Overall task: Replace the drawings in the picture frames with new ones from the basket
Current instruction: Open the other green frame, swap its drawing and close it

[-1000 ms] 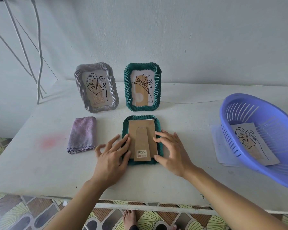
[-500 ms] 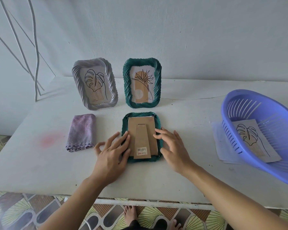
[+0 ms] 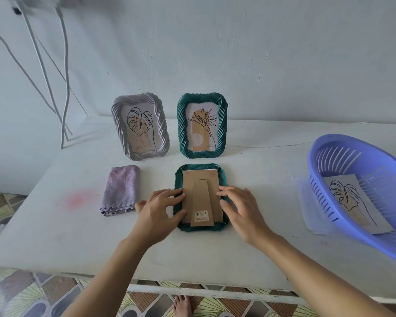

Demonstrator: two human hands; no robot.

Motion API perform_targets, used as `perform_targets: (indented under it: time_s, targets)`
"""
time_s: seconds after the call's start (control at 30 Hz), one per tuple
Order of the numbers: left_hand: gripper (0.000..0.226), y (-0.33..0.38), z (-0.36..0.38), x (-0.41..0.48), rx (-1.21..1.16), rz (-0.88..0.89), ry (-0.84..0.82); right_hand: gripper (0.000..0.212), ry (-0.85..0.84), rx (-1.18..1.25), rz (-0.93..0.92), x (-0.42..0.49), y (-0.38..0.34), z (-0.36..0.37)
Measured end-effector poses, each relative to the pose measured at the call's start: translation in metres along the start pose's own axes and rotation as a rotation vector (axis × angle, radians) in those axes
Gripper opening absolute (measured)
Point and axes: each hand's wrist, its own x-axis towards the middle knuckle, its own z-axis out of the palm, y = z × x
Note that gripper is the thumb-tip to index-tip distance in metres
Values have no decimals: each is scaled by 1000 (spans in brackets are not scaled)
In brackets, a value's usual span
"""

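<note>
A green frame (image 3: 222, 177) lies face down on the white table (image 3: 55, 236), its brown cardboard back (image 3: 201, 193) with a folded stand facing up. My left hand (image 3: 157, 213) rests on its left edge, fingers straight on the rim. My right hand (image 3: 240, 209) touches its right edge the same way. Behind it stand a grey frame (image 3: 140, 126) with a leaf drawing and a second green frame (image 3: 201, 125) with a flower drawing. A purple basket (image 3: 325, 161) at the right holds a leaf drawing (image 3: 352, 202).
A folded lilac cloth (image 3: 120, 191) lies left of the face-down frame. Loose white sheets (image 3: 306, 202) lie under the basket's left side. White cables (image 3: 64, 88) hang down the wall at the back left. A pink stain (image 3: 78, 199) marks the table.
Both hands have shifted slightly outward along the frame's sides; the camera has tilted a little. The frame has not moved.
</note>
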Motion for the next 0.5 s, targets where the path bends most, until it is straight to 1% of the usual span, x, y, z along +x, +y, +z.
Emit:
perform_targets:
  time_s: [0.1,0.17,0.23,0.3,0.4,0.5]
  targets:
    - [28,10,-13,15,1,-75,-11,27,48,-84,-19,16,-10,-8]
    - [27,18,-19,23,41,-106,-23,29,79,-155,-30,26,-17,-12]
    - [30,23,-23,28,80,-100,-19,45,82,-257,-49,33,-26,-13]
    - [34,25,-25,30,174,-39,-6,57,47,-344,-72,37,-34,-10]
    - [41,24,-20,30,296,47,-36,63,-7,-491,-118,38,-44,-1]
    - [43,18,-13,27,294,58,-43,69,3,-617,-132,36,-50,9]
